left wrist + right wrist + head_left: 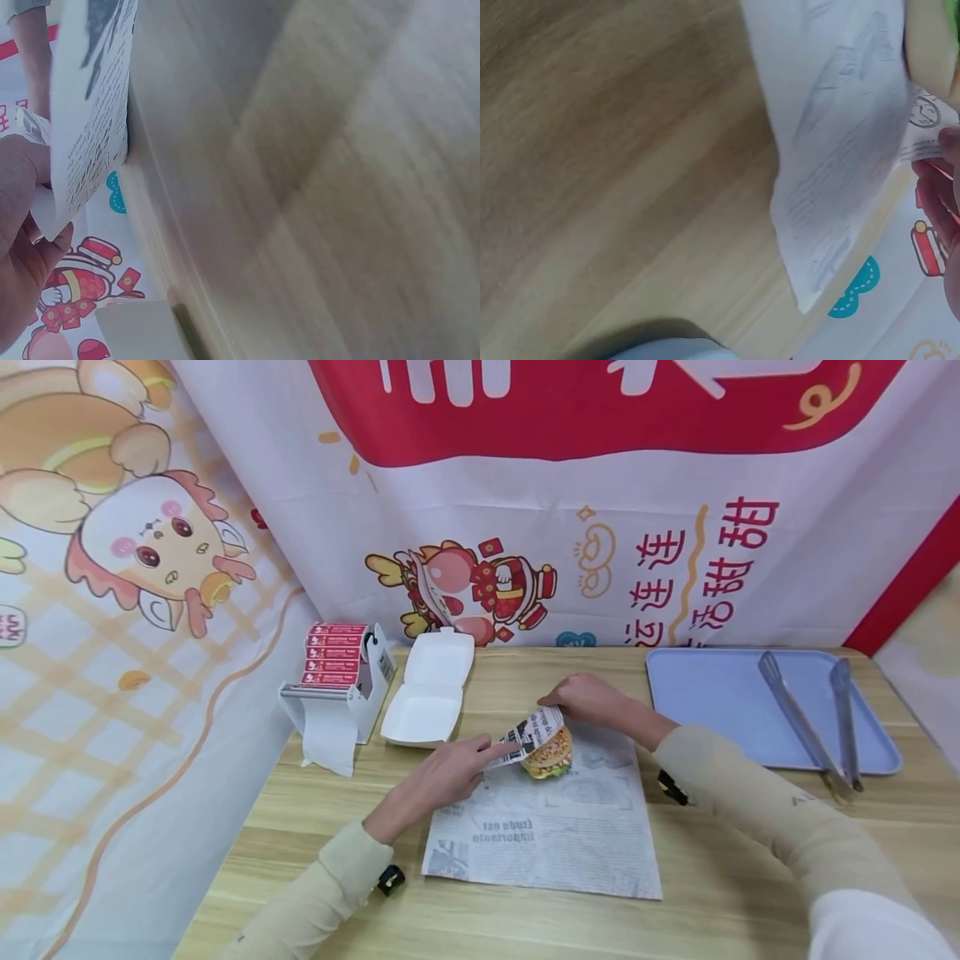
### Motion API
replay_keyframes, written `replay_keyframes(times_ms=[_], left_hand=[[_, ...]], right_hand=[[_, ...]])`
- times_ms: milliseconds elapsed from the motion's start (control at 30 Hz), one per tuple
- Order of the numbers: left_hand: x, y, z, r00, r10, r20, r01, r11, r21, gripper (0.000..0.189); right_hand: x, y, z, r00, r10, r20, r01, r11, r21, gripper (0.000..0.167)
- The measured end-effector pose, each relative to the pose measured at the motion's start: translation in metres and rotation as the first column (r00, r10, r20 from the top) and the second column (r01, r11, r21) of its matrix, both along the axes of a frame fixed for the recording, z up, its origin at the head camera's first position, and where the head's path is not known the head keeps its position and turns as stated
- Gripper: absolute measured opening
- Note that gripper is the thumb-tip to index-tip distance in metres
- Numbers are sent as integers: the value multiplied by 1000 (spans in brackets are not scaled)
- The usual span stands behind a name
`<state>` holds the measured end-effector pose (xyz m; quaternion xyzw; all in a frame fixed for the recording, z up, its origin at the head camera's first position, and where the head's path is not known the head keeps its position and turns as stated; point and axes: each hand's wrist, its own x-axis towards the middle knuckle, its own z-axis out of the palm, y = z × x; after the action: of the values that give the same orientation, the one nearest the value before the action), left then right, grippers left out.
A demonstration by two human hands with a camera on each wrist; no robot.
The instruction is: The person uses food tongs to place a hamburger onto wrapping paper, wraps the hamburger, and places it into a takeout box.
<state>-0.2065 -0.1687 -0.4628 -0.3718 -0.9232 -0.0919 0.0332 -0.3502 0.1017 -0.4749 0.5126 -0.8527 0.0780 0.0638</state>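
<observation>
A burger with a seeded bun (550, 753) and green filling sits on a sheet of newsprint-patterned wrapping paper (562, 843). The paper's far edge is lifted and folded over part of the bun. My left hand (447, 772) pinches the folded edge on the left, an index finger lying along it. In the left wrist view, that hand (21, 240) has the raised paper (94, 142) between thumb and fingers. My right hand (588, 697) grips the fold at the burger's far side. The right wrist view shows its fingers (936, 196) on the paper beside the bun (928, 49).
A white clamshell box (423, 714) stands open behind my left hand. Left of it is a dispenser (369, 706) with a roll of red labels (333, 653). At the right lies a blue tray (705, 710) with metal tongs (798, 718) resting across it. Printed cloth backs the table.
</observation>
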Motion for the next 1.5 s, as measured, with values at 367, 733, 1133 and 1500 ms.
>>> replay_keyframes(times_ms=[367, 733, 1133, 1500], left_hand=[[-10, 22, 1, 988, -51, 144, 49, 999, 22, 49], [-31, 52, 1, 993, -72, 90, 72, 997, 10, 41], [-30, 55, 8, 991, -95, 98, 98, 995, -28, 39], [-33, 60, 17, 988, -103, 115, 110, 993, -52, 39]], right_hand=[[2, 15, -7, 1000, 20, 16, -19, 998, -53, 28], [18, 24, 0, 994, -87, 62, 90, 995, -50, 38], [114, 97, 2, 998, -13, 58, 19, 995, -97, 48], [176, 118, -12, 984, 78, 161, -96, 989, 109, 64]])
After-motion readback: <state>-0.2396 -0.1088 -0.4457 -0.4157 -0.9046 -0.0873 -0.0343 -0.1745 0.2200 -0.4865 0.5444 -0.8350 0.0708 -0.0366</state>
